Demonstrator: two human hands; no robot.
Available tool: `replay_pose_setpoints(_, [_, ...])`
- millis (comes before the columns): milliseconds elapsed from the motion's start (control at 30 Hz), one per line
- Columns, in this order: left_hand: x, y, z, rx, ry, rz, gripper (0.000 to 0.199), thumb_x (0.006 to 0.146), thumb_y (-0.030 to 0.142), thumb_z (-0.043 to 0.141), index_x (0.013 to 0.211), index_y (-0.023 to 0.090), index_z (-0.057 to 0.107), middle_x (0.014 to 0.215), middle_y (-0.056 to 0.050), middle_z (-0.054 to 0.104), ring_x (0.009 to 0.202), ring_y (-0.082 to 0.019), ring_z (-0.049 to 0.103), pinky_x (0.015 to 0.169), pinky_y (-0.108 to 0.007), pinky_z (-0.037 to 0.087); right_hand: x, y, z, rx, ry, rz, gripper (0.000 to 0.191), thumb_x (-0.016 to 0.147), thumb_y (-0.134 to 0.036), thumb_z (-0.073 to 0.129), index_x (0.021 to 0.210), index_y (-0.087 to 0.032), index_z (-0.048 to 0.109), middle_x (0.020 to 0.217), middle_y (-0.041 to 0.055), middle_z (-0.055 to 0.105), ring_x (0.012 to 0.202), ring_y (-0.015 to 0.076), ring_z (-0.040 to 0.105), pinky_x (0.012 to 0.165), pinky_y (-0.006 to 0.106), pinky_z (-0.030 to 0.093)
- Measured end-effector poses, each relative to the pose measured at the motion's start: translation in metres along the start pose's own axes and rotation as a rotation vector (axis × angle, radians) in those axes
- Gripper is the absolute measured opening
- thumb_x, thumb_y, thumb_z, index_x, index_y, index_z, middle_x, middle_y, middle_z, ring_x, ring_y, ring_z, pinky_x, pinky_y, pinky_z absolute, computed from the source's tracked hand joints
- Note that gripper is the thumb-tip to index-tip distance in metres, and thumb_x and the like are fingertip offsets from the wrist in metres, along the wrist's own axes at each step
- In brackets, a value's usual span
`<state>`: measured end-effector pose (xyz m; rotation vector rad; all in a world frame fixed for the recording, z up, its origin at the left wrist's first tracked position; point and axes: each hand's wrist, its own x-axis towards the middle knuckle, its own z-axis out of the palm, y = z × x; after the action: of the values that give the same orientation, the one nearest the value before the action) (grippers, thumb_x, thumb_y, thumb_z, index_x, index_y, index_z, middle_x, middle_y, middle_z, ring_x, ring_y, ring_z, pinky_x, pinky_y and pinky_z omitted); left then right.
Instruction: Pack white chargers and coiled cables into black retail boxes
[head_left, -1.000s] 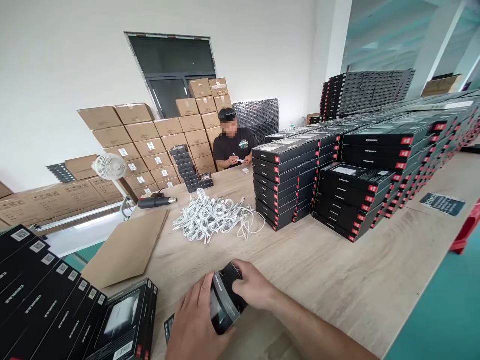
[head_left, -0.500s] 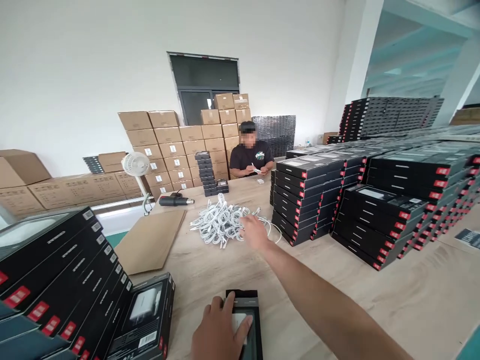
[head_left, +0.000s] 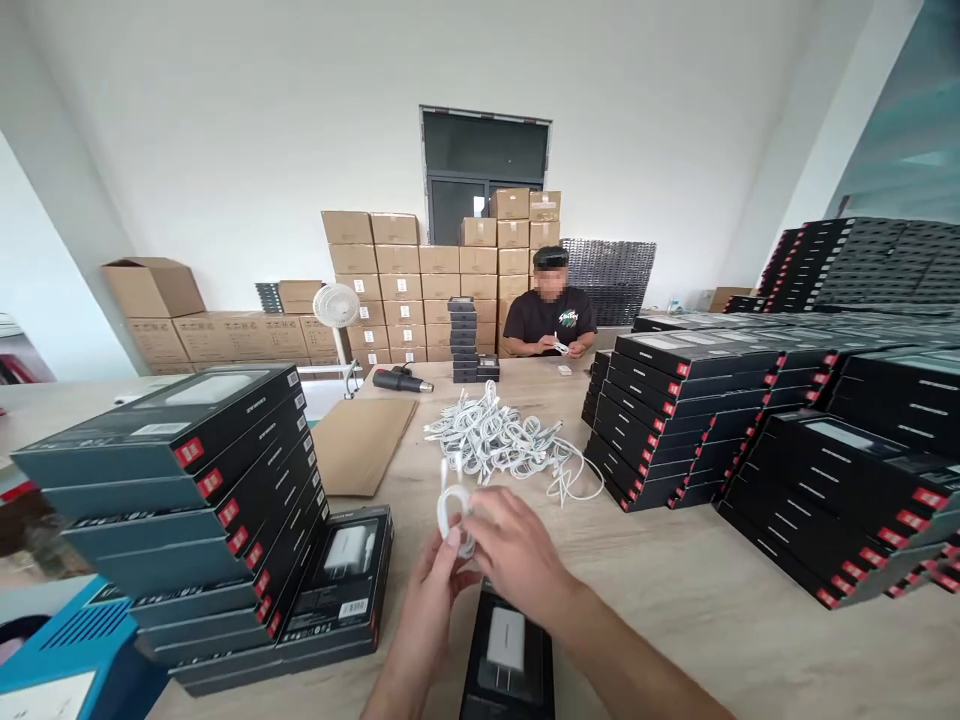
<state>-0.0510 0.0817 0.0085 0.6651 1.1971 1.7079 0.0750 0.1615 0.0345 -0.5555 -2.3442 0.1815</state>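
Note:
A coiled white cable [head_left: 445,508] is held between my two hands, its ends pointing up. My left hand [head_left: 435,585] pinches the coil from below and my right hand [head_left: 514,540] grips its right side. Just beneath them lies a black box [head_left: 506,660] with a white charger showing in it, its far end hidden by my right hand. Beyond my hands a tangled heap of white cables [head_left: 499,435] rests on the wooden table [head_left: 600,640].
Stacked black boxes stand at the left [head_left: 247,480] and right [head_left: 675,420]. A cardboard sheet [head_left: 360,445], heat gun [head_left: 403,380] and white fan [head_left: 336,306] are farther back. Across the table a person [head_left: 551,310] holds a white cable. A blue machine [head_left: 90,640] sits lower left.
My right hand has come back from the cable heap with a coiled cable. My left hand has left the black box and now holds the coil too. The view has turned left.

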Motion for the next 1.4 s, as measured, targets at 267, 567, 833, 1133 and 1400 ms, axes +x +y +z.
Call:
replay_pose_setpoints(267, [-0.015, 0.002, 0.012, 0.247, -0.245, -0.025, 0.046, 0.081, 0.057, 0.066, 0.094, 0.013, 0.070, 0.065, -0.002, 0.065, 0.056, -0.013, 0.055, 0.049, -0.022, 0.040, -0.042, 0.003, 0.006, 1.100, 0.102, 0.532, 0.039, 0.086, -0.049, 0.063, 0.115, -0.023, 0.066, 0.100, 0.0050, 0.063, 0.068, 0.0161, 0.063, 0.058, 0.029, 0.053])
replay_pose_setpoints(567, [-0.018, -0.001, 0.021, 0.181, -0.373, -0.119, 0.043, 0.083, 0.052, 0.068, 0.105, 0.016, 0.063, 0.094, -0.008, 0.071, 0.073, -0.018, 0.067, 0.054, -0.024, 0.049, -0.038, 0.012, -0.010, 1.371, 0.107, 0.649, 0.050, 0.074, -0.061, 0.075, 0.093, -0.015, 0.073, 0.061, -0.0034, 0.056, 0.047, 0.0059, 0.041, 0.045, 0.020, 0.030])
replay_pose_setpoints(833, [-0.022, -0.005, 0.014, -0.018, -0.445, -0.367, 0.041, 0.081, 0.055, 0.070, 0.084, 0.016, 0.061, 0.089, -0.008, 0.069, 0.054, -0.009, 0.058, 0.033, -0.014, 0.023, -0.038, 0.020, -0.011, 1.357, 0.213, 0.633, 0.044, 0.078, -0.056, 0.074, 0.088, -0.014, 0.074, 0.060, -0.0022, 0.056, 0.050, 0.0073, 0.042, 0.048, 0.021, 0.031])
replay_pose_setpoints(1133, [-0.017, -0.005, 0.017, -0.232, -0.445, -0.254, 0.046, 0.081, 0.051, 0.072, 0.064, 0.016, 0.047, 0.067, 0.000, 0.056, 0.049, -0.003, 0.035, 0.041, -0.015, 0.020, -0.041, 0.029, -0.005, 0.968, 0.085, 0.750, 0.047, 0.088, -0.058, 0.054, 0.062, -0.019, 0.057, 0.052, -0.0003, 0.055, 0.045, 0.0131, 0.050, 0.046, 0.025, 0.038])
replay_pose_setpoints(1400, [-0.015, -0.007, 0.021, -0.249, -0.319, -0.327, 0.048, 0.077, 0.052, 0.076, 0.067, 0.018, 0.043, 0.063, 0.003, 0.051, 0.047, -0.004, 0.032, 0.040, -0.016, 0.017, -0.044, 0.021, -0.019, 0.260, -0.095, 0.307, 0.029, 0.095, -0.019, 0.047, 0.073, -0.020, 0.066, 0.075, 0.0039, 0.072, 0.070, 0.0170, 0.064, 0.066, 0.026, 0.041])
